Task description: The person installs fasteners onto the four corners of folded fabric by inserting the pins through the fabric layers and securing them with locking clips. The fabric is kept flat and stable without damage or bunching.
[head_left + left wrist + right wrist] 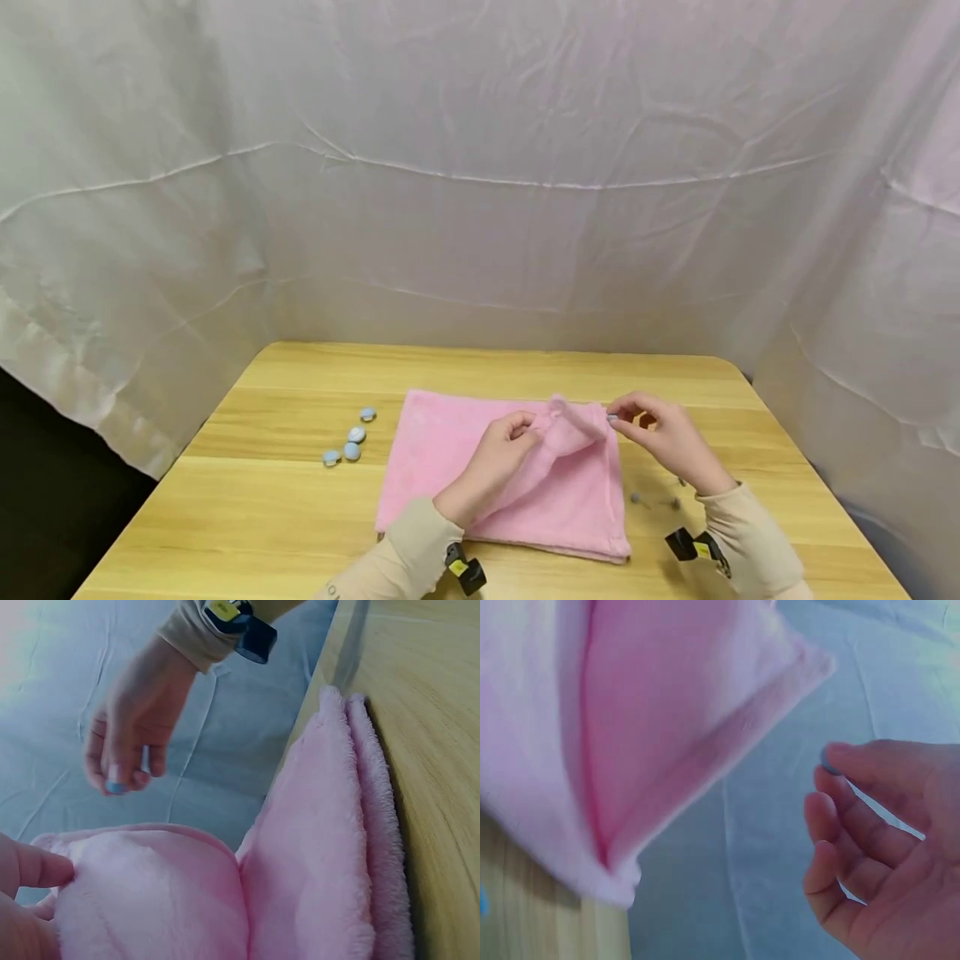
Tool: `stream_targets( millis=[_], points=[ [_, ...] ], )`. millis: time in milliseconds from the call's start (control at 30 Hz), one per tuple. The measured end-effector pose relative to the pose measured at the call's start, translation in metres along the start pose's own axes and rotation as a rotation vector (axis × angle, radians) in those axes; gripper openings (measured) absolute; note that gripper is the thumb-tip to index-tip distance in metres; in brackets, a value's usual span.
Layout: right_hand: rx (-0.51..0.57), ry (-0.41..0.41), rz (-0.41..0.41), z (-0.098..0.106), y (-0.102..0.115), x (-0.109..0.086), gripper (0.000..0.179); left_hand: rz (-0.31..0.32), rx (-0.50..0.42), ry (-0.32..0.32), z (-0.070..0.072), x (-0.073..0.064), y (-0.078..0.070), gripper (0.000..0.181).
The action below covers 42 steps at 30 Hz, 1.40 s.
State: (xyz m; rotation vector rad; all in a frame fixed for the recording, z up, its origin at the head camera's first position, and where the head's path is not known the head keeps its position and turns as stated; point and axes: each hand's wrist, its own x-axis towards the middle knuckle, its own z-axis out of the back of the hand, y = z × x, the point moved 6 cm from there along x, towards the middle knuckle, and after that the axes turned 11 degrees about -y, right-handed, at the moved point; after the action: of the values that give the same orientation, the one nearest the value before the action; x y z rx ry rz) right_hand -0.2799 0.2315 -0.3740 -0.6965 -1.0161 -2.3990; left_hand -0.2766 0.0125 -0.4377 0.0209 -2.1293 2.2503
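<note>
My left hand [495,458] pinches the raised upper layer of a folded pink plush cloth [442,475] near its far edge. In the left wrist view, fingertips [45,870] of that hand grip the lifted fold. Beside the cloth's far right corner, my right hand [667,429] pinches a small blue disc-shaped piece [829,761] between thumb and index finger. A gap separates the piece from the cloth in the right wrist view. Much of the piece is hidden by the fingers, so its full shape cannot be told.
Several light-blue mushroom-shaped caps [352,451] lie on the wooden table [285,517] left of the cloth. Under my right forearm lie a few small pins with grey-blue heads [635,497]. Pale curtains [480,242] hang behind and beside the table.
</note>
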Motion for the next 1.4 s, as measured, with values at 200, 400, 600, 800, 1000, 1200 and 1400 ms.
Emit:
stream_targets(
  millis=[200, 400, 600, 800, 1000, 1200, 1400],
  points=[
    [0.112, -0.042, 0.022, -0.008, 0.028, 0.001, 0.016, 0.043, -0.073, -0.040, 0.006, 0.001, 0.003, 0.025],
    [0.205, 0.007, 0.023, -0.027, 0.046, -0.006, 0.018, 0.045, -0.132, -0.045, 0.003, 0.000, 0.003, 0.025],
    [0.252, 0.006, 0.012, -0.044, 0.052, -0.008, 0.019, 0.050, -0.172, -0.028, -0.001, -0.001, 0.004, 0.024],
    [0.241, -0.011, -0.010, -0.051, 0.050, -0.011, 0.016, 0.031, -0.158, -0.029, -0.002, -0.003, 0.003, 0.022],
    [0.245, 0.008, -0.050, -0.054, 0.046, -0.010, 0.018, 0.027, -0.171, -0.025, -0.001, -0.005, 0.003, 0.023],
    [0.232, 0.032, -0.061, -0.056, 0.045, -0.010, 0.017, 0.030, -0.185, -0.005, -0.003, -0.008, 0.002, 0.023],
    [0.205, 0.001, -0.073, -0.056, 0.040, -0.009, 0.021, 0.028, -0.176, 0.008, -0.004, -0.009, 0.002, 0.023]
  ],
)
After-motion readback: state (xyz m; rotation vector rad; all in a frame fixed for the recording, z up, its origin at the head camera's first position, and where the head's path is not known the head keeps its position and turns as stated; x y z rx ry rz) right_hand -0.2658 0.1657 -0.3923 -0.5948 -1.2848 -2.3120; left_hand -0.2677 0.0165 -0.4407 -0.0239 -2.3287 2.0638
